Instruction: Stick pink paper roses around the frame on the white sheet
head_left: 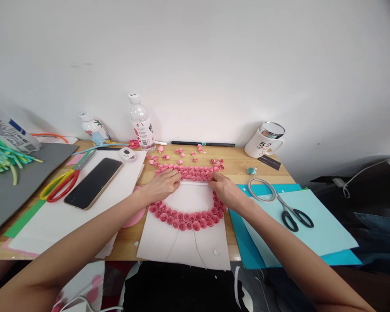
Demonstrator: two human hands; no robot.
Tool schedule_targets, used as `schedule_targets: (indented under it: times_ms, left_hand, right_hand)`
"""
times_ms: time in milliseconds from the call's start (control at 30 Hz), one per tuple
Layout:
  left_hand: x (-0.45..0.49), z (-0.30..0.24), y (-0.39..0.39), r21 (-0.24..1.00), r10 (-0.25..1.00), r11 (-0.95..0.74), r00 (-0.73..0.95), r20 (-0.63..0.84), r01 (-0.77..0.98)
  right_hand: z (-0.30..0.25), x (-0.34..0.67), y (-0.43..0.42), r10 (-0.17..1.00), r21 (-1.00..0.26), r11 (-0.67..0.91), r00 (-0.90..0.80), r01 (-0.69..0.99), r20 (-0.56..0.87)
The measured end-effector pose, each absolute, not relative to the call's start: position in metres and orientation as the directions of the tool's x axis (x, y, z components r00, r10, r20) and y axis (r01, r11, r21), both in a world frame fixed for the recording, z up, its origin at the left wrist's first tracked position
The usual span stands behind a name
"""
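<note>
A white sheet lies at the desk's front middle with several small pink paper roses set on it in a ring. My left hand rests on the ring's upper left, fingers curled and pressing on the roses. My right hand sits at the ring's upper right, fingertips pinched on a rose in the top row. The bare white middle of the sheet shows between both hands. More loose pink roses lie scattered behind the ring.
Left: a black phone on white paper, red-and-yellow scissors, a grey board, green strips. Back: two bottles, a black pen, a white mug. Right: black-handled scissors and a grey loop on blue paper.
</note>
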State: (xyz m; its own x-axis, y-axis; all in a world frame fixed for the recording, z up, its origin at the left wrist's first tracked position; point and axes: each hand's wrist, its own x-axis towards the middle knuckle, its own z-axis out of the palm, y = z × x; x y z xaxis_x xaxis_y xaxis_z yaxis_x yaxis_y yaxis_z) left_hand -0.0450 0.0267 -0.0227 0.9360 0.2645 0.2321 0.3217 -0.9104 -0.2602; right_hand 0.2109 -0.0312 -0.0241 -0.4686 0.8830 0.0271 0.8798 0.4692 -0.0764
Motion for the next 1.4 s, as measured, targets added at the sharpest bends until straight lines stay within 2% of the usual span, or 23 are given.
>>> schedule_targets:
  times_ms: [267, 700, 1400]
  left_hand:
    - [-0.0481, -0.0212, 0.0282, -0.265, 0.314, -0.900, 0.936, 0.160, 0.347]
    - [-0.0481, -0.0226, 0.0303, -0.296, 0.306, -0.893, 0.940, 0.153, 0.339]
    - [-0.0505, -0.0256, 0.0316, -0.157, 0.375, -0.903, 0.911, 0.171, 0.401]
  right_hand:
    - [-0.0214, 0.2048, -0.0301, 0.884, -0.056, 0.467, -0.467, 0.883, 0.007]
    - [-0.0195, 0.2032, -0.0293, 0.882, -0.046, 0.471, -0.472, 0.881, 0.000]
    - [-0.0193, 0.2024, -0.0278, 0.881, -0.053, 0.470, -0.472, 0.881, -0.040]
